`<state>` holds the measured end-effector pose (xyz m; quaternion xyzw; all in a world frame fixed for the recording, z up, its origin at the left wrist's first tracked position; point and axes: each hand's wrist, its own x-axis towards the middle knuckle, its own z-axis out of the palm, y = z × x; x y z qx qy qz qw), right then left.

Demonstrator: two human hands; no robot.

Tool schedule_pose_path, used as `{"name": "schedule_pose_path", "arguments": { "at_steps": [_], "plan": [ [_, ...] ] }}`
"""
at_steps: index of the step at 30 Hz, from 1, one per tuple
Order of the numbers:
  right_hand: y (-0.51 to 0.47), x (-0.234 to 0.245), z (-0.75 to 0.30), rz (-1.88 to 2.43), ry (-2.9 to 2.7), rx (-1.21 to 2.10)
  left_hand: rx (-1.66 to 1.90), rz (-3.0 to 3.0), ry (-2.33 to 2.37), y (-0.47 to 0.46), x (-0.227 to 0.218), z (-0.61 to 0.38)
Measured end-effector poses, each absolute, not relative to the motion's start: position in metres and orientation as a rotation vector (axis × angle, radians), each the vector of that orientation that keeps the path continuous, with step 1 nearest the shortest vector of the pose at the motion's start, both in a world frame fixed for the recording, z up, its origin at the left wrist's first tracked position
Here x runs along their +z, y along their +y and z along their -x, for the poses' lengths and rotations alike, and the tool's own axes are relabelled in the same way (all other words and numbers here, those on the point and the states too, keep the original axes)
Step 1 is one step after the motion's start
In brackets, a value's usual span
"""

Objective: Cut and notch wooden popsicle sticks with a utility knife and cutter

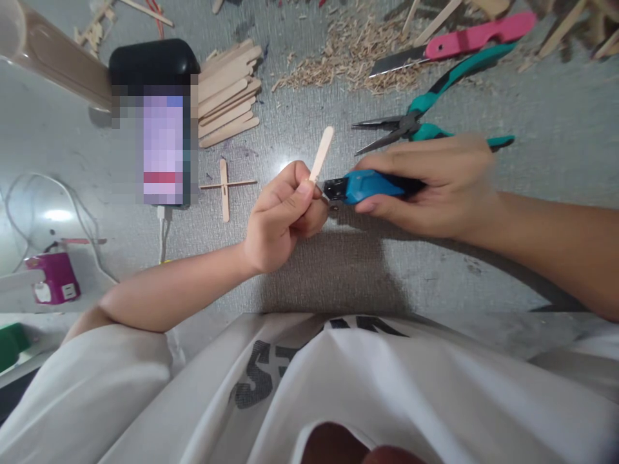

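Observation:
My left hand (285,216) pinches a wooden craft stick (322,151) between thumb and fingers. The stick slants up and to the right, its rounded end free and its lower end covered by my fingers. My right hand (435,183) is wrapped round a blue and black utility knife (370,187). The knife's tip points left and meets the stick's lower part beside my left thumb; the exact contact is hard to see. Left of my left hand, a small cross of craft sticks (224,193) lies on the table.
Beyond my hands lie needle-nose pliers (411,122), a pink-handled saw (476,37), wood shavings (338,55) and a pile of craft sticks (229,96). At the left are a blurred phone (163,148) on a cable, a black case (153,63) and a purple plug adapter (55,277).

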<state>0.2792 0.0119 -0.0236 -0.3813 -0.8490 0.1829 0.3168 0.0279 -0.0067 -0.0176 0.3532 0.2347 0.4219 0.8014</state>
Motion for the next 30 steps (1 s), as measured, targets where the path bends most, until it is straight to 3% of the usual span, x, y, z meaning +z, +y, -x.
{"name": "schedule_pose_path", "arguments": {
  "at_steps": [12, 30],
  "plan": [
    [0.015, -0.027, -0.281, 0.981, -2.236, 0.505, 0.885, -0.793, 0.560, -0.008, -0.020, -0.028],
    [0.003, -0.032, -0.272, 1.073, -2.138, 0.098, 0.883, -0.675, 0.671, -0.008, -0.011, -0.027]
  ]
}}
